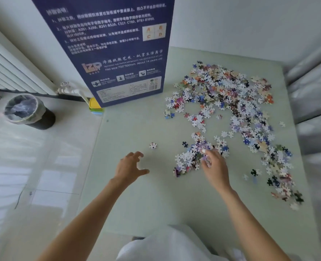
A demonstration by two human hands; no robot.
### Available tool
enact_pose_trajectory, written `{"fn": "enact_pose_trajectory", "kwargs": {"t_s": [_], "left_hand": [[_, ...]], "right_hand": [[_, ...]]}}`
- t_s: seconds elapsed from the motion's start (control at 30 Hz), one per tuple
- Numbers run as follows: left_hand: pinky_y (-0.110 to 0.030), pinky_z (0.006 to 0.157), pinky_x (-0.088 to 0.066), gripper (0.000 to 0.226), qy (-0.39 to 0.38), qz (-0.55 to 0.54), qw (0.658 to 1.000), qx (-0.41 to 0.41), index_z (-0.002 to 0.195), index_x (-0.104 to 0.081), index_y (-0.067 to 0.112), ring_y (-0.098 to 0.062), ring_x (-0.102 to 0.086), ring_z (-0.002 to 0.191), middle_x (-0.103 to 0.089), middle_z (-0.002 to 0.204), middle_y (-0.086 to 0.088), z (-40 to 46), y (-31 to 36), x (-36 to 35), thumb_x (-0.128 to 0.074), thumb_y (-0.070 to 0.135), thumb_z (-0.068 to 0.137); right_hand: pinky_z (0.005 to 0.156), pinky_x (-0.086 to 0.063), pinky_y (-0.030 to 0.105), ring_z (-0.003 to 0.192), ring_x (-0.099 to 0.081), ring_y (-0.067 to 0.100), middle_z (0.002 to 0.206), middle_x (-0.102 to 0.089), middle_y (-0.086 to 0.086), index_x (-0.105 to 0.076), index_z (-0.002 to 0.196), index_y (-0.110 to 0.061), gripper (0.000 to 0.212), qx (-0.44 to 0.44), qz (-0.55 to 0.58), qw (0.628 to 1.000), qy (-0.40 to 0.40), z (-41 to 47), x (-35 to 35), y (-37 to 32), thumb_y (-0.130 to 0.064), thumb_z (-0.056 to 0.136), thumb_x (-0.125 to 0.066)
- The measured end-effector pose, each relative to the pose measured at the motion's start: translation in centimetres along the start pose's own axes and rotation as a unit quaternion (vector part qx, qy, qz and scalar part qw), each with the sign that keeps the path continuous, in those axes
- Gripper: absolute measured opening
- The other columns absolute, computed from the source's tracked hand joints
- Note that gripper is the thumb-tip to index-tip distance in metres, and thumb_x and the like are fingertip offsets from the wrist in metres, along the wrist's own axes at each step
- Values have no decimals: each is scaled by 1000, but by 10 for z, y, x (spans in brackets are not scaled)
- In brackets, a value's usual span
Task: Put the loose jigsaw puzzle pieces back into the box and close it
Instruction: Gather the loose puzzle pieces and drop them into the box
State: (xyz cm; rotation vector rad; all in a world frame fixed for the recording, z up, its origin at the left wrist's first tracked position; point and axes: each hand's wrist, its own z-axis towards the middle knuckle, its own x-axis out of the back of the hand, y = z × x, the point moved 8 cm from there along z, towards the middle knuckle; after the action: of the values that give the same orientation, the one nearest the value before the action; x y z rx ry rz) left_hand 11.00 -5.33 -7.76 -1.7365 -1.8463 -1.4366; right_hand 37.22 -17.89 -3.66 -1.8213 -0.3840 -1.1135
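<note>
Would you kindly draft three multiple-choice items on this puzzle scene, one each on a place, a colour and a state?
1. Where does the box stand?
A. at the table's far left edge
B. on the floor by the bin
C. in the person's lap

2. What colour is the box?
A. red
B. dark blue
C. yellow

3. What is the right hand doing?
A. resting flat on bare table
B. lifting the box
C. gathering puzzle pieces

Key: 1 A, it stands upright on the table at the far left edge; 2 B, its printed face is dark blue; 3 C, its fingers are in the near cluster, while the left hand hovers spread.
</note>
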Motion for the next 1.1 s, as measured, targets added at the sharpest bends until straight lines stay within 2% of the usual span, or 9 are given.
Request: {"fn": "enact_pose_trajectory", "kwargs": {"t_s": [0.13, 0.27, 0.43, 0.6, 0.67, 0.73, 0.87, 1.0, 1.1], "left_hand": [[-35, 80, -45, 46, 7, 67, 997, 43, 122, -47, 15, -32, -61, 89, -52, 114, -10, -8, 10, -33, -65, 21, 80], [-36, 79, -48, 27, 76, 13, 996, 38, 113, -57, 11, -31, -63, 85, -61, 105, -12, -9, 32, -42, -59, 13, 85], [-30, 79, -48, 25, 114, -34, 993, 0, 108, -62, 9, -24, -65, 84, -65, 99, -10, 7, 80, -54, -64, 8, 83], [-30, 80, -50, 42, 82, -67, 993, -51, 120, -57, 15, -20, -63, 90, -62, 109, -7, 23, 128, -72, -69, 28, 82], [-32, 88, -47, 66, 43, -17, 997, -60, 133, -45, 19, -21, -55, 105, -52, 122, -7, 23, 136, -84, -72, 40, 77], [-33, 94, -42, 89, 29, 64, 996, -63, 142, -30, 21, -22, -40, 117, -40, 132, -5, 21, 136, -90, -75, 47, 70], [-33, 95, -42, 106, 53, 79, 995, -35, 145, -21, 21, -23, -31, 120, -29, 136, -6, 20, 129, -90, -80, 50, 62], [-33, 95, -42, 113, 24, 78, 996, -48, 146, -16, 22, -22, -29, 121, -26, 137, -3, 24, 135, -96, -80, 54, 59], [-31, 94, -41, 110, 21, 77, 996, -48, 145, -19, 22, -21, -30, 121, -27, 136, -2, 25, 144, -100, -80, 54, 59]], "right_hand": [[89, -42, 41, 117, -37, 39, 133, -38, 19, -46, 129, -8, 53, -127, -76, 988, -41, -7, 1, 57, -22, 82, -67], [88, -45, 47, 117, -32, 39, 137, -30, 21, -43, 129, -6, 56, -177, -83, 980, -38, -7, 1, 79, -25, 82, -65], [91, -42, 31, 119, -36, 32, 135, -33, 16, -48, 123, -9, 45, -43, -13, 997, -68, 2, -18, 45, -9, 81, -63], [99, -37, 31, 125, -34, 27, 135, -32, 11, -42, 130, -14, 54, 58, 11, 990, -126, 9, -20, 36, -18, 82, -67], [102, -37, 39, 129, -30, 31, 142, -26, 14, -36, 135, -18, 72, 88, -62, 987, -120, 20, -12, 43, -37, 77, -72], [109, -22, 51, 138, -11, 36, 153, -4, 14, -15, 146, -23, 105, 97, -161, 967, -171, 32, -16, 52, -56, 65, -74], [109, 5, 58, 140, 21, 34, 151, 29, 5, 19, 145, -30, 134, 148, -235, 923, -268, 50, -37, 40, -65, 54, -74], [109, -12, 61, 142, 11, 30, 155, 15, -1, 13, 146, -31, 136, 229, -290, 882, -293, 64, -50, 16, -67, 49, -75], [103, -30, 56, 139, -9, 29, 152, -9, 0, -7, 146, -27, 122, 271, -302, 870, -278, 67, -46, 5, -65, 52, -75]]}}
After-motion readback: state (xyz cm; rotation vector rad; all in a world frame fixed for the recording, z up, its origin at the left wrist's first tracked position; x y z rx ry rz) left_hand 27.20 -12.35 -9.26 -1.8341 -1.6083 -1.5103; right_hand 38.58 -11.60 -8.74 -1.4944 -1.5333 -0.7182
